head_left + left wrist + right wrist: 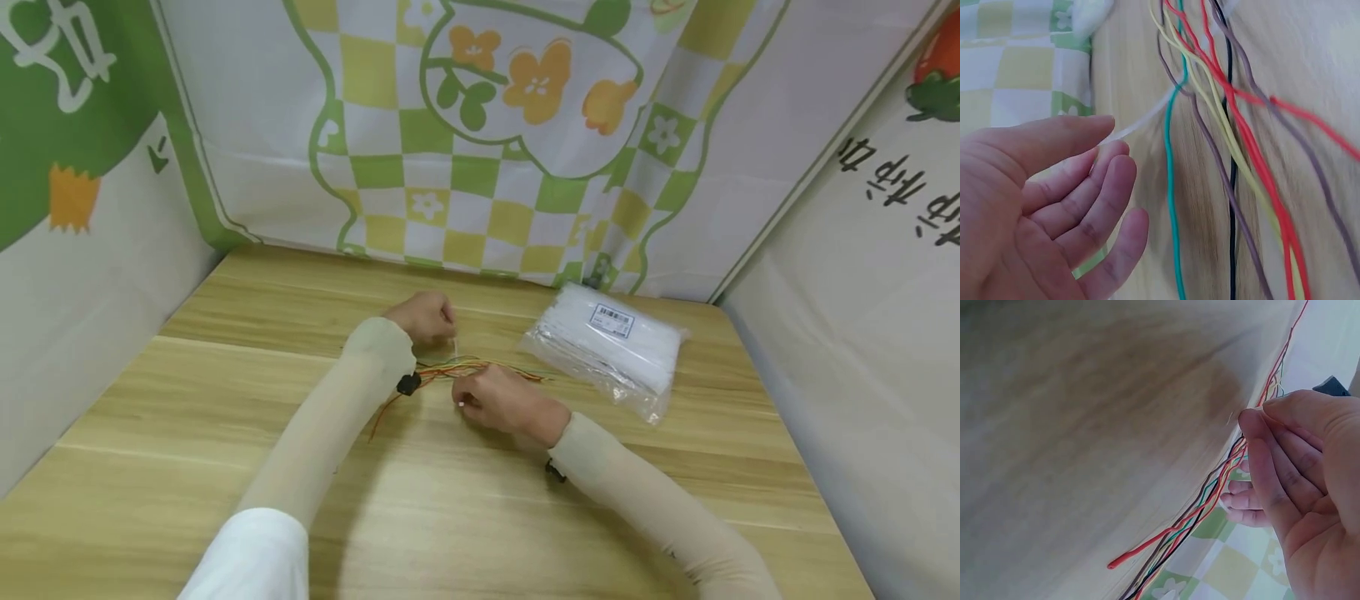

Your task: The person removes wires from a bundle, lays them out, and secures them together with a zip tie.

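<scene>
A loose bundle of thin coloured wires (453,367) lies across the table; red, yellow, green, purple and black strands show in the left wrist view. My left hand (426,319), on the far side of the bundle, pinches one end of a thin white cable tie (1141,120) between thumb and forefinger. From there the strip runs to the wires and seems to pass beneath them. On the near side, my right hand (498,400) pinches with thumb and forefinger, a small white bit showing at its fingertips. Whether the tie makes a closed loop cannot be seen.
A clear plastic bag of white cable ties (622,333) with a barcode label lies at the back right of the wooden table (225,400). Printed cloth walls (480,192) stand behind and at both sides. Small black devices sit at both wrists.
</scene>
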Available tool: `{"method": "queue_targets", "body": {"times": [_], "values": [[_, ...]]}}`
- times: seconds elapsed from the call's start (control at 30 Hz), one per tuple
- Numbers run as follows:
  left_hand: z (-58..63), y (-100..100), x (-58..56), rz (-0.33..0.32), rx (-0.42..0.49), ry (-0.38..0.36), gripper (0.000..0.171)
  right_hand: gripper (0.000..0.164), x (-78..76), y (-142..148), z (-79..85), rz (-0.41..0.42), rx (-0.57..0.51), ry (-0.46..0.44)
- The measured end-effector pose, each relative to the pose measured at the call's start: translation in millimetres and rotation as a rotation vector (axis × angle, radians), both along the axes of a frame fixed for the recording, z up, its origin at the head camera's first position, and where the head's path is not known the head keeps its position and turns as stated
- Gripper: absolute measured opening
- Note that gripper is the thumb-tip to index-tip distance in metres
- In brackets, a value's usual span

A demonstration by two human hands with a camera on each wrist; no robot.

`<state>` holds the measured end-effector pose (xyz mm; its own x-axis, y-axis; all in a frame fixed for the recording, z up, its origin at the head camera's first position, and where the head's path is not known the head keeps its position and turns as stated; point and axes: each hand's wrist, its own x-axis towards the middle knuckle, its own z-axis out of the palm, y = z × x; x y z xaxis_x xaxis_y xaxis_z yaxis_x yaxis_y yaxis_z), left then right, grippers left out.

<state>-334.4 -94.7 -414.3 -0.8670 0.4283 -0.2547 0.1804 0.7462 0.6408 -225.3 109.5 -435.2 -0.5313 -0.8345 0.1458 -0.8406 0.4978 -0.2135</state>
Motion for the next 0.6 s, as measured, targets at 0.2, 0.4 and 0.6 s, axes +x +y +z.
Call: {"method": "queue_targets", "body": {"times": [0.2, 0.4, 0.6], "values": [[1.5, 2.6, 5.0, 0.039, 0.073, -0.025, 0.022, 0.008, -0.4, -0.6, 1.8, 0.006, 0.006, -0.027], [-1.9, 5.9, 9.8, 0.001, 0.150, -0.010, 0.016, 0.009, -1.2, -0.5, 2.2, 0.017, -0.012, -0.030], [-7.3, 6.2, 13.1, -0.051, 0.183, 0.005, 0.005, 0.009, -2.2, -0.6, 2.2, 0.032, -0.028, -0.039]]}}
